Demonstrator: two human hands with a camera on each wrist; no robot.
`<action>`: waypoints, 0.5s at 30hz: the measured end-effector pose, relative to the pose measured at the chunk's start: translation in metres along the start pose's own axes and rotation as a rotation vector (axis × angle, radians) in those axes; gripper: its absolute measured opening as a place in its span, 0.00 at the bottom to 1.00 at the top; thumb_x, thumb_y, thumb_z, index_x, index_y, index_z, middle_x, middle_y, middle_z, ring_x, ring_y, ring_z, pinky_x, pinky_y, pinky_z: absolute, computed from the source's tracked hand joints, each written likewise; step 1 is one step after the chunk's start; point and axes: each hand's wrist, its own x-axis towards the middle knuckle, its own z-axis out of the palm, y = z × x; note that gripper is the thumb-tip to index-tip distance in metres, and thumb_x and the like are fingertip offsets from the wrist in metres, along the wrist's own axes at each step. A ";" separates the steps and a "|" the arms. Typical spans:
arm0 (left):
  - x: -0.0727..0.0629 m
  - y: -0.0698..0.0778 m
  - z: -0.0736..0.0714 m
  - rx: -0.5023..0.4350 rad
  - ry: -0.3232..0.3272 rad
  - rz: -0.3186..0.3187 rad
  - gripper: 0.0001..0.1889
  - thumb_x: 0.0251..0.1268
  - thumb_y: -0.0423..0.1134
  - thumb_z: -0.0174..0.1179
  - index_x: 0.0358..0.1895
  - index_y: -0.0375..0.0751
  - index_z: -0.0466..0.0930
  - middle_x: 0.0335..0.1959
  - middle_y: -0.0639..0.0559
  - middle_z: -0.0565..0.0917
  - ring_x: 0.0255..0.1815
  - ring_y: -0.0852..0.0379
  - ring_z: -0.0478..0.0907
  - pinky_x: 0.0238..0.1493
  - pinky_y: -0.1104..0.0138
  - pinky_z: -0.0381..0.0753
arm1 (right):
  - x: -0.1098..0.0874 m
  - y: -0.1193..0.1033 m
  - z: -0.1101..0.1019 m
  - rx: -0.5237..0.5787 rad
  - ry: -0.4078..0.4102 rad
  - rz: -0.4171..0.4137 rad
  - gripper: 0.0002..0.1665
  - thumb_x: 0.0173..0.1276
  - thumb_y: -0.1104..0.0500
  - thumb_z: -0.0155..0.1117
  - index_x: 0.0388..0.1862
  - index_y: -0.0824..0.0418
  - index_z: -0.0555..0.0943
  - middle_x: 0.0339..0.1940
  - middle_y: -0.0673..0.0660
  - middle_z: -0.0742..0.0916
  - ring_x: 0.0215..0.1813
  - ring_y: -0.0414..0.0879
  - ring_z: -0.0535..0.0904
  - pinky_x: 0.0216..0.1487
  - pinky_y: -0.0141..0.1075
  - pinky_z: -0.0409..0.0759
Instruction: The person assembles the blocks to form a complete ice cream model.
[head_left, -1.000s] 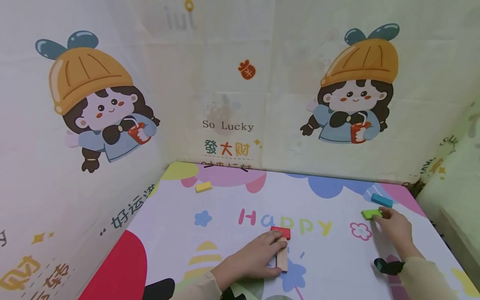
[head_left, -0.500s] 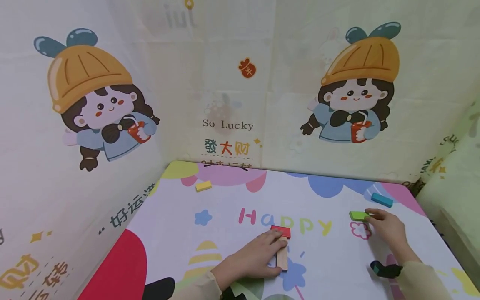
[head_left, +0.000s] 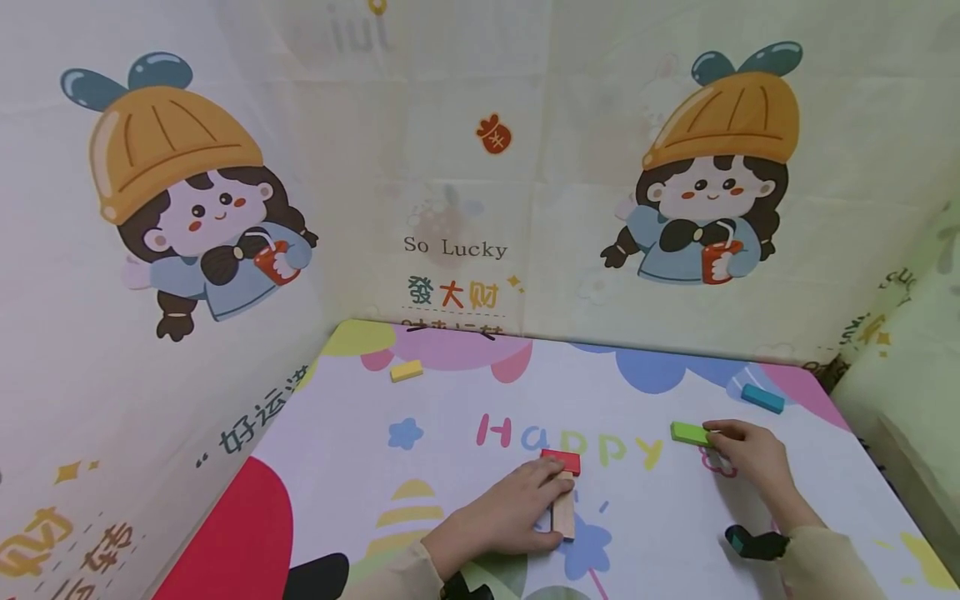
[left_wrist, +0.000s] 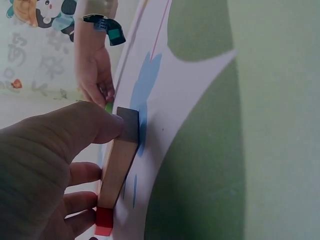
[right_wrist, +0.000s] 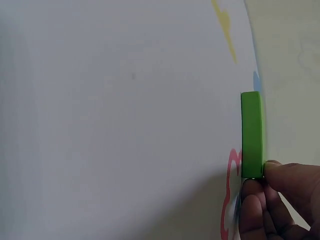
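My left hand (head_left: 512, 512) is laid over a plain wooden block (head_left: 563, 512) and holds it, the thumb at its near end and the fingers along its side. Across the far end of that block sits a red block (head_left: 572, 463), partly covered by fingertips. The left wrist view shows the thumb against the end of the wooden block (left_wrist: 118, 165) and fingers beside the red block (left_wrist: 104, 220). Off to the right, my right hand (head_left: 752, 458) pinches a green block (head_left: 688, 433) by its right end. In the right wrist view, thumb and fingers grip one end of the green block (right_wrist: 252, 135).
A blue block (head_left: 762, 398) lies toward the back right of the printed tabletop (head_left: 465, 400), and a yellow block (head_left: 407, 372) at the back left. Cloth-like walls with cartoon prints (head_left: 712, 192) stand behind and to the sides.
The green block has moved leftward in my right hand, away from the blue block, toward the "Happy" print. My left hand and its blocks have stayed in place.
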 end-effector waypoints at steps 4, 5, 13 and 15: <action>0.000 0.000 0.000 0.008 0.006 0.001 0.34 0.69 0.57 0.63 0.75 0.51 0.68 0.77 0.51 0.66 0.79 0.55 0.62 0.80 0.64 0.62 | -0.002 -0.008 0.008 0.009 0.007 0.000 0.25 0.79 0.53 0.58 0.66 0.68 0.80 0.57 0.74 0.83 0.44 0.54 0.78 0.30 0.34 0.77; 0.000 0.000 0.000 0.007 0.005 0.000 0.34 0.69 0.58 0.62 0.75 0.52 0.68 0.78 0.51 0.66 0.79 0.55 0.62 0.80 0.64 0.62 | -0.002 -0.010 0.011 0.013 0.009 -0.004 0.25 0.78 0.53 0.58 0.65 0.67 0.80 0.56 0.73 0.84 0.42 0.52 0.78 0.30 0.34 0.78; 0.000 -0.001 -0.001 -0.017 -0.012 -0.007 0.35 0.70 0.58 0.62 0.76 0.52 0.67 0.79 0.52 0.65 0.80 0.55 0.61 0.80 0.63 0.61 | -0.007 -0.023 0.028 0.024 0.013 -0.068 0.23 0.77 0.53 0.61 0.63 0.66 0.83 0.54 0.70 0.86 0.42 0.50 0.78 0.33 0.33 0.77; -0.001 0.000 -0.002 -0.025 -0.014 -0.011 0.35 0.70 0.57 0.62 0.76 0.52 0.67 0.78 0.52 0.65 0.79 0.54 0.61 0.80 0.63 0.61 | -0.008 -0.026 0.032 0.019 0.018 -0.075 0.23 0.77 0.53 0.61 0.62 0.65 0.84 0.57 0.70 0.86 0.46 0.52 0.78 0.34 0.33 0.77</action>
